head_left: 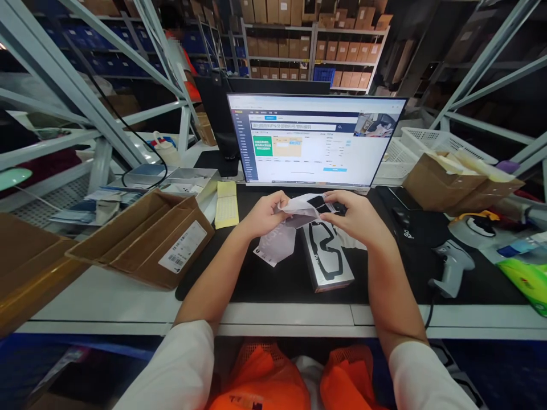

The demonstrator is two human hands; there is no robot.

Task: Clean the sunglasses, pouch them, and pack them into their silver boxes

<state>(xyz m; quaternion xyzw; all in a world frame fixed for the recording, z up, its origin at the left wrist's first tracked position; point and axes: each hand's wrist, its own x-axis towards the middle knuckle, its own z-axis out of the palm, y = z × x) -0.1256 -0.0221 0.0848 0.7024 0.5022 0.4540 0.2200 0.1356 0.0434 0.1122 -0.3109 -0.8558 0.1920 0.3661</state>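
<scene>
My left hand (pixel 264 214) and my right hand (pixel 356 217) both grip a white plastic mailer bag (pixel 282 239) just above the black desk mat (pixel 277 279), in front of the monitor (pixel 314 139). The bag's mouth sits between my hands and its lower part hangs toward the left. A long grey product box with a goggles picture (pixel 328 259) lies flat on the mat below my right hand. Its far end reaches under the bag.
An open cardboard box (pixel 145 239) lies at left, a yellow label pad (pixel 226 204) beside it. A grey barcode scanner (pixel 453 266) stands at right, with a cardboard box (pixel 453 182) and white baskets (pixel 431 142) behind. A person in orange stands far back left.
</scene>
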